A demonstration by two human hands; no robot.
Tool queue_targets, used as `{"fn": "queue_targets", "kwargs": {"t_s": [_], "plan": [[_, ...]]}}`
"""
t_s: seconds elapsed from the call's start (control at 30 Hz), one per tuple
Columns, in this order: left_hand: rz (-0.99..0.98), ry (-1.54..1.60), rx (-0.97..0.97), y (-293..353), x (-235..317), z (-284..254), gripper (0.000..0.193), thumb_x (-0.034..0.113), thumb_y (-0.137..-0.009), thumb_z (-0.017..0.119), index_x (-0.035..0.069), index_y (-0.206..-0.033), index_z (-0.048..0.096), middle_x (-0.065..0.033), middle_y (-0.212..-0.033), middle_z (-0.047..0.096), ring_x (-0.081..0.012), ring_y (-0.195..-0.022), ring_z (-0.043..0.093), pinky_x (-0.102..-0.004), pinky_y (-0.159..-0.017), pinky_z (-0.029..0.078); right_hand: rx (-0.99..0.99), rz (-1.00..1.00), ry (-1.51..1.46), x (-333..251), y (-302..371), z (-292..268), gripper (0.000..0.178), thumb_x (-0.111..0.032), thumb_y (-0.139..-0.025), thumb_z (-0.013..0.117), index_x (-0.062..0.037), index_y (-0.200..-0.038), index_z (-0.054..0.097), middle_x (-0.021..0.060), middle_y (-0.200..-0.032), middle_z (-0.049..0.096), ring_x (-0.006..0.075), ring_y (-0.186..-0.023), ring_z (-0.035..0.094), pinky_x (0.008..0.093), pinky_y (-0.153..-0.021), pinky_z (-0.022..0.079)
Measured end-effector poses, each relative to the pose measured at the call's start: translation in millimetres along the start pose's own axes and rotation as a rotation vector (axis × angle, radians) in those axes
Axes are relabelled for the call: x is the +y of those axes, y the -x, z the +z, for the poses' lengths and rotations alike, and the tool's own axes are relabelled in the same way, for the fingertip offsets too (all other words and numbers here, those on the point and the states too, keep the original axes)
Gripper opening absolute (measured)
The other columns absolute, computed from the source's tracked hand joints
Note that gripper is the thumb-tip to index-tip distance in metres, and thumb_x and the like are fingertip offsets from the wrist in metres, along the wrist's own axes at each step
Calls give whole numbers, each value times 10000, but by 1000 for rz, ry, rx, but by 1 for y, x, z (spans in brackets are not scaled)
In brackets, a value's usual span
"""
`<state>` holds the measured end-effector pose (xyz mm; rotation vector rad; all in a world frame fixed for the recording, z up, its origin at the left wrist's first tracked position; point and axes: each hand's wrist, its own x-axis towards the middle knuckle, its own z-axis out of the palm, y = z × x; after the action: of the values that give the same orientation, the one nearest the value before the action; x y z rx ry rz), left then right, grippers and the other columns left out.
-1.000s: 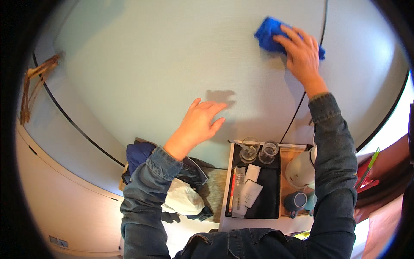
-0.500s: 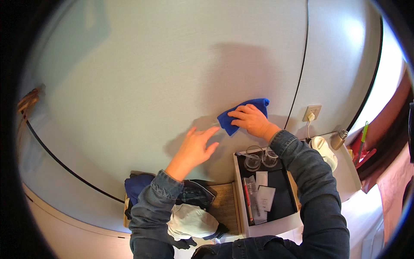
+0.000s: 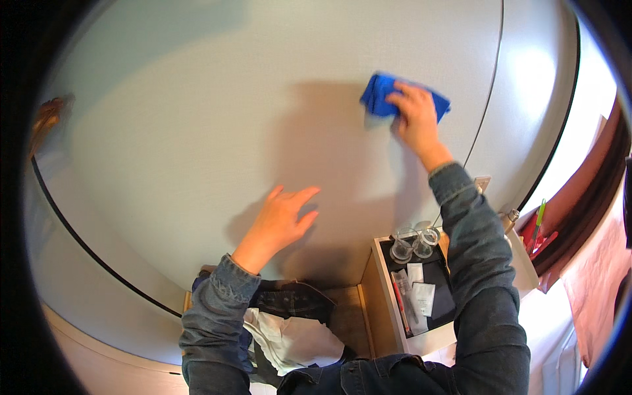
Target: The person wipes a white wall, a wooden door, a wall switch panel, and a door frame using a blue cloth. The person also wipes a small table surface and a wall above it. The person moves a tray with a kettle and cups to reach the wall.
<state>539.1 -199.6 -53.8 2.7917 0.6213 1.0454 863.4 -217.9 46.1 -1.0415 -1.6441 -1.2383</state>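
Head view: blue cloth (image 3: 380,97) posn?

Under R hand (image 3: 417,120), gripped by fingers; long axis seen crossing hand, sloping down to R.

L hand (image 3: 276,222)?

Empty, fingers spread; well below-L of cloth. Pale wall (image 3: 191,131) faced by both.

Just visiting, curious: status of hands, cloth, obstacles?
Right hand holding bunched blue fabric cloth at pale smooth wall. Left hand empty, open. Clear round glasses below, not blocking.
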Motion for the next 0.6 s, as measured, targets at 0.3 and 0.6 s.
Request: {"fn": "queue_targets", "kwargs": {"t_s": [0.3, 0.6], "plan": [[-53, -148, -65, -19, 10, -24, 446, 198, -785, 675, 93, -1200, 550, -116, -1158, 608, -288, -1053, 570, -473, -1003, 355, -611, -297, -257, -58, 110, 15, 263, -27, -667, 614, -147, -895, 667, 36, -1177, 567, 242, -1083, 507, 386, -893, 400], [-115, -562, 343, -83, -28, -47, 757, 216, -646, 803, 134, -1312, 453, -219, -1411, 319, -384, -1288, 325, -500, -982, 330, 74, 35, -53, 42, -31, -21, 405, 65, -626, 579, -128, -975, 647, 77, -1137, 589, 307, -1030, 542, 394, -848, 451]]}}
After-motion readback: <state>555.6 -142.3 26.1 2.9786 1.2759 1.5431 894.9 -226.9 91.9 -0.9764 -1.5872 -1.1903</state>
